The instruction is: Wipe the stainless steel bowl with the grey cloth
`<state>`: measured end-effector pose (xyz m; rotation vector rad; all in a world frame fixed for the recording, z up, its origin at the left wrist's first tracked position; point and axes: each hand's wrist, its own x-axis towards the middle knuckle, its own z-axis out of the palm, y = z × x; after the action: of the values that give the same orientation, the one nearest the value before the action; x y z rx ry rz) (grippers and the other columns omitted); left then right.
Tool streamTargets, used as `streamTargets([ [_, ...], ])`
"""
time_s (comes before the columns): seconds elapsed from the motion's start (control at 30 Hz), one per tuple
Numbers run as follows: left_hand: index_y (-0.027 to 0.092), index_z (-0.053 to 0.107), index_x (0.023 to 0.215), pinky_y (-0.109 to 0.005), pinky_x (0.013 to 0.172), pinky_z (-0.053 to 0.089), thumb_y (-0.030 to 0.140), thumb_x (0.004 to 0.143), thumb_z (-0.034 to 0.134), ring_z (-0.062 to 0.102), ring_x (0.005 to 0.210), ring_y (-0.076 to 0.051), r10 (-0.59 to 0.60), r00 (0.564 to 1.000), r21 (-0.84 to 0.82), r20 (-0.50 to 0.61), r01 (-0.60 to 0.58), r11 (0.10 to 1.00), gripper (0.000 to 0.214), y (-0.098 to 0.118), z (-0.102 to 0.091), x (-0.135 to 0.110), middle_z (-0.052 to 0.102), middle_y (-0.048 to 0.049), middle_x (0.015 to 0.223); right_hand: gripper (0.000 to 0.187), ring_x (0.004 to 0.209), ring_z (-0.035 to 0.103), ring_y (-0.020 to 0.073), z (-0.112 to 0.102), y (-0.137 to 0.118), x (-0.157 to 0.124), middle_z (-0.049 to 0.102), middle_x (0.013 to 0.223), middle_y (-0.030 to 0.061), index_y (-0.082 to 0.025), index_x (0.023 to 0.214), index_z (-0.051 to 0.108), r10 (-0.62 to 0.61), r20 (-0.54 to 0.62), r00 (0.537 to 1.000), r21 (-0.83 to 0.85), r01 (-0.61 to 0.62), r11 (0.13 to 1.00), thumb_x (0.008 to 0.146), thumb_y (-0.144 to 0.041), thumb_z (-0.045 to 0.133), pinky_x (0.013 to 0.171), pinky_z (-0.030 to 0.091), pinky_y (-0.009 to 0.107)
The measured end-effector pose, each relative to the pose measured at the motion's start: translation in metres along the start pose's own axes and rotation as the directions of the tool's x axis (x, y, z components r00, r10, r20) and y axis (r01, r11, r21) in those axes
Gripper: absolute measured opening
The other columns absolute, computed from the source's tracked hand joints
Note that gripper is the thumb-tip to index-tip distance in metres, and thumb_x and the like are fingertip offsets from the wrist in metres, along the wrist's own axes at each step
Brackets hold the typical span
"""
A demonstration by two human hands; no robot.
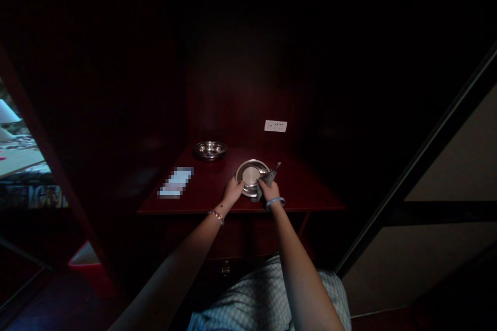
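A shiny round steel plate (pixel 251 175) is held up over the dark red desk, its inner side facing me. My left hand (pixel 234 190) grips its left rim, thumb on the inside. On the right side, my right hand (pixel 268 189) is closed on a grey cloth (pixel 267 178) pressed against the plate's rim. Part of the cloth hangs below the rim, and one corner sticks up past my fingers. Behind and to the left, several nested steel bowls or dishes (pixel 210 150) rest on the desk.
A blurred-out light rectangular item (pixel 176 182) lies on the desk (pixel 310 191) at left. A white power socket (pixel 275 126) is set in the back panel. Dark side walls enclose the desk. A red bin (pixel 88 264) stands on the floor at lower left.
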<state>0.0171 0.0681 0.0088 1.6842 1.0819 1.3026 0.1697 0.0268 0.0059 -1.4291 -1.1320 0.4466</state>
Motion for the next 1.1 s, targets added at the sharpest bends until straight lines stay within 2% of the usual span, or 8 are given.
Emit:
streamTargets([
  [0.3,0.014,0.06,0.105,-0.032,0.088,0.047,0.013,0.073,0.052,0.062,0.099,-0.022,-0.019,1.0,-0.002,-0.002,0.019,1.0,0.032,-0.0029,0.0008,0.0014,0.068,-0.0102,0.105,0.027,0.087,0.066,0.0241,-0.0003,0.0004,0.0005,0.072,0.085,0.009,-0.015,0.084,0.069,0.002,-0.01,1.0,-0.008,-0.002,1.0,0.069,-0.037,0.06,0.076,0.05,0.031],
  [0.7,0.013,0.06,0.106,-0.032,0.09,0.046,0.01,0.074,0.052,0.062,0.101,-0.021,0.017,1.0,-0.042,0.003,-0.016,0.999,0.033,-0.0022,0.0009,0.0008,0.067,-0.0109,0.107,0.029,0.084,0.066,0.0229,0.0016,0.0053,0.0025,0.072,0.085,0.0091,-0.014,0.081,0.067,0.003,-0.008,1.0,0.005,-0.003,1.0,0.068,-0.039,0.06,0.073,0.051,0.029],
  [1.1,0.015,0.06,0.105,-0.031,0.088,0.047,0.011,0.073,0.056,0.063,0.099,-0.021,0.001,1.0,0.0,-0.001,-0.001,1.0,0.033,-0.0008,-0.0004,-0.0004,0.068,-0.0096,0.105,0.028,0.082,0.066,0.0221,0.0013,0.0063,0.003,0.072,0.082,0.0077,-0.016,0.079,0.067,-0.009,-0.008,1.0,0.003,0.009,1.0,0.068,-0.04,0.06,0.072,0.051,0.029],
])
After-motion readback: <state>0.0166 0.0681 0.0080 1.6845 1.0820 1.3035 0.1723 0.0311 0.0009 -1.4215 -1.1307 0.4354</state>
